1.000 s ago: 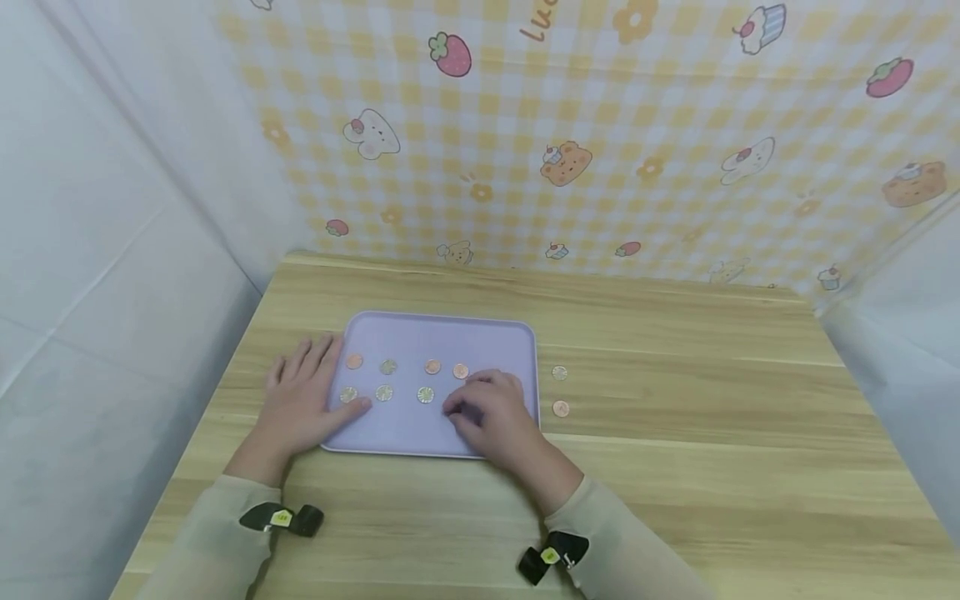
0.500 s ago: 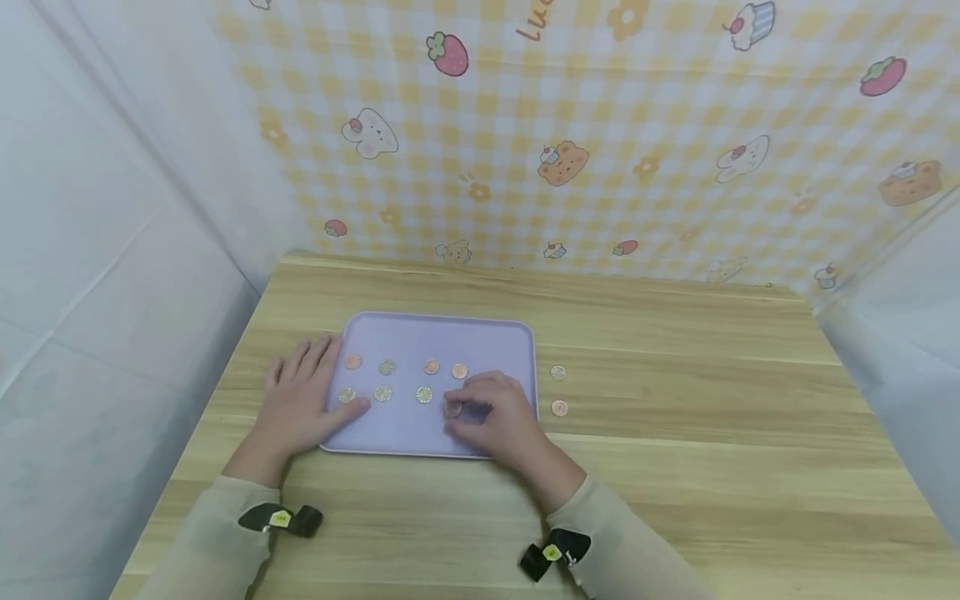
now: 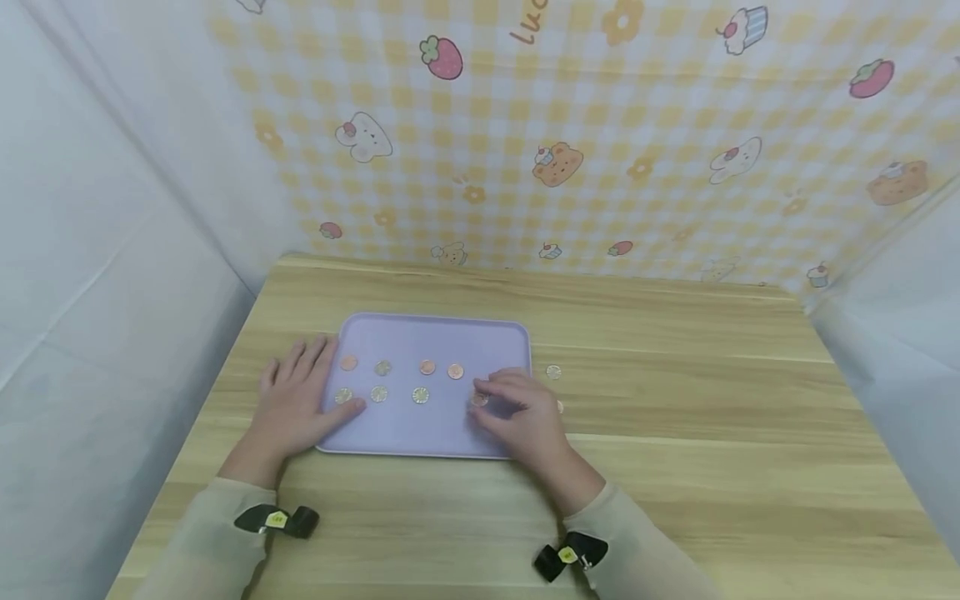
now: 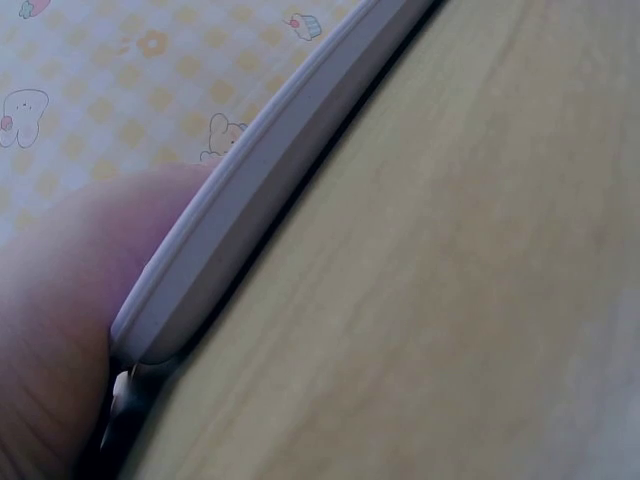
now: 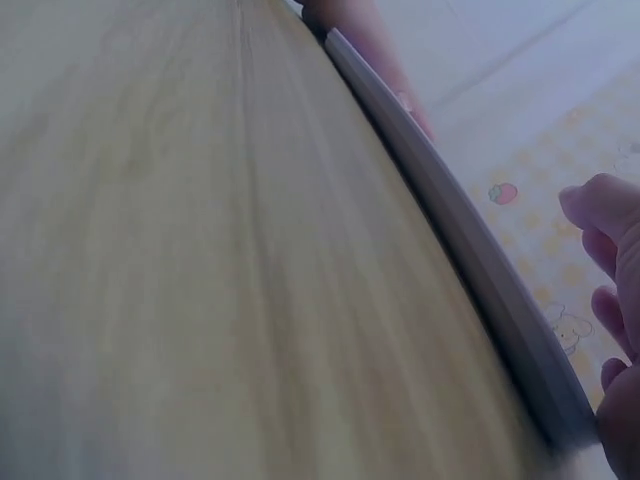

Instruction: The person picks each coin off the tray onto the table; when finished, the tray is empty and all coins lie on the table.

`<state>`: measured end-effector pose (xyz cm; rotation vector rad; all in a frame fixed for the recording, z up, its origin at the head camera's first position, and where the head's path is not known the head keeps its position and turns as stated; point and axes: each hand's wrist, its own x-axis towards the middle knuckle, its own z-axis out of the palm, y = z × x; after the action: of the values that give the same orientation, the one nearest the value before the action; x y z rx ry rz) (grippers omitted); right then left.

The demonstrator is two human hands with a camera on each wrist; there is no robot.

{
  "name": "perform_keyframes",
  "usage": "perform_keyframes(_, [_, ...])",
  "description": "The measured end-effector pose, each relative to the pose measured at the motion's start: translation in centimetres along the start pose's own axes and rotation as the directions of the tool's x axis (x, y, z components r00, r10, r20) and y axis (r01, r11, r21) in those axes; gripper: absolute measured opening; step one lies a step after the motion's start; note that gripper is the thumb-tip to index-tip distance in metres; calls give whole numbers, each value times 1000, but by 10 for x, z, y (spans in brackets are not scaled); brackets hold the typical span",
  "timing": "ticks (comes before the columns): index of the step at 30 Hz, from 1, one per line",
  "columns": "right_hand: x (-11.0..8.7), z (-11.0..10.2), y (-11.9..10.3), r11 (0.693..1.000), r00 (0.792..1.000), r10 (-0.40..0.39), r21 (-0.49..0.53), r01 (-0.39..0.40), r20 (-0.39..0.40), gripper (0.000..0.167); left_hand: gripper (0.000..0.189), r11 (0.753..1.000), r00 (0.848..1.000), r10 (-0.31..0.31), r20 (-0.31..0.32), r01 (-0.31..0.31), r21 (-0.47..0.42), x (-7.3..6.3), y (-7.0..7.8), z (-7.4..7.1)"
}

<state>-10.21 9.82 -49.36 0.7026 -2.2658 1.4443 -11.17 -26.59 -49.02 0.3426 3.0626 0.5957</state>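
Observation:
A shallow lilac tray [image 3: 420, 437] lies on the wooden table, with several copper and pale gold coins in two loose rows on it. My left hand [image 3: 292, 404] rests spread over the tray's left edge, its thumb reaching in beside a pale gold coin [image 3: 342, 396]. Over the tray's right part, my right hand [image 3: 525, 417] pinches a small coin [image 3: 478, 400] between thumb and index fingertip. Left of those fingers lie another pale gold coin [image 3: 420, 395] and a copper coin [image 3: 455, 372]. In the right wrist view the right hand's curled fingers [image 5: 605, 215] show above the tray rim; the coin is hidden there.
Right of the tray, a pale coin [image 3: 553, 372] lies on the table [image 3: 712, 417]. A copper coin [image 3: 560, 407] below it is mostly covered by the right hand. A yellow checked cloth [image 3: 510, 125] hangs behind the table, and white cloth [image 3: 97, 292] hangs at the side.
My right hand has moved right across the tray with the coin at its fingertips, and now partly covers the copper coin on the table. The left hand stays in place.

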Motion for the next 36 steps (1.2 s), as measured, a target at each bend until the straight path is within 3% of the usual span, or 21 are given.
perform_keyframes(4, [-5,-12,7,999,999,31,-32,-32,-37,40,111,1000,1000,-2,5,2,3,1,1,0])
perform_keyframes(12, [-14,-35,19,994,994,109,-23,-110,-23,42,111,1000,1000,2,0,-2,12,0,1,-2])
perform_keyframes(17, [-19,-48,27,986,983,169,-2,-170,-71,39,111,1000,1000,0,-2,0,11,0,2,-2])
perform_keyframes(22, [-24,-71,37,973,972,215,-69,-222,-99,34,112,1000,1000,4,-2,-4,13,0,2,-1])
perform_keyframes(27, [-23,-96,50,934,950,271,-196,-298,-151,28,111,1000,1000,13,-10,-13,12,0,2,-2])
perform_keyframes(32, [-20,-114,56,884,914,348,-251,-394,-209,29,110,1000,1000,17,-14,-17,11,-1,3,-3])
perform_keyframes(36, [-18,-120,57,836,885,415,-294,-463,-212,29,111,1000,1000,12,-8,-12,9,0,3,-1])
